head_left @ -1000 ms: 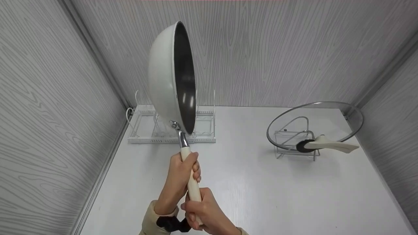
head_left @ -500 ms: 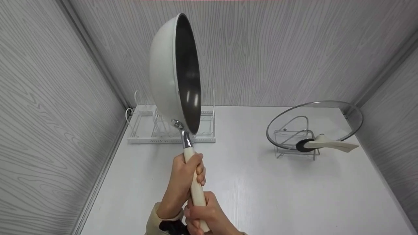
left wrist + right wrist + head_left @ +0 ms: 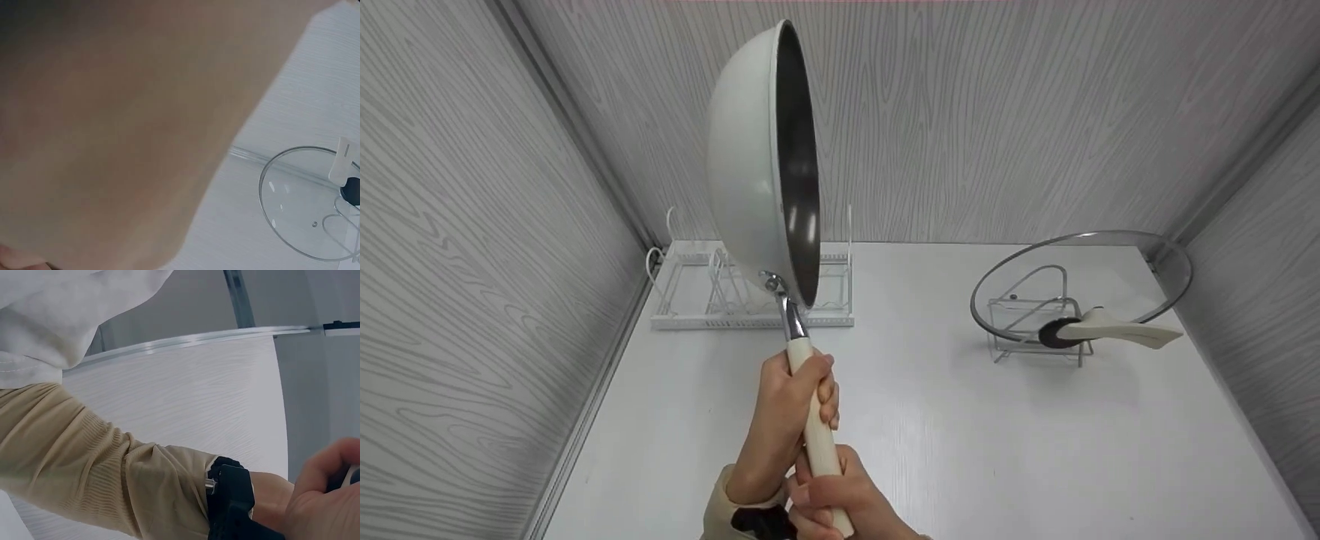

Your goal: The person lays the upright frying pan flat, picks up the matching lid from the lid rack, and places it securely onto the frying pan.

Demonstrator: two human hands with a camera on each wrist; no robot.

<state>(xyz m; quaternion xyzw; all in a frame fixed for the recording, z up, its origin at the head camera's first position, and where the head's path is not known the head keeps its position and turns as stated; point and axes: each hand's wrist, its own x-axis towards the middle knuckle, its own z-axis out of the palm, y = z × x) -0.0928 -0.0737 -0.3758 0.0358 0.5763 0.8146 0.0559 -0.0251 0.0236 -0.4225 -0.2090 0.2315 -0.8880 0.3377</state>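
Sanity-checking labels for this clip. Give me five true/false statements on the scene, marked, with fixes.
1. The left hand and right hand both grip the handle of the pan. True.
2. The left hand is nearer the handle's free end. False: the right hand is.
3. The pan is dark outside. False: pale outside, dark inside.
4. In the head view, the pan partly hides the white rack. True.
5. The white rack holds the glass lid. False: the gray wire stand holds the glass lid.
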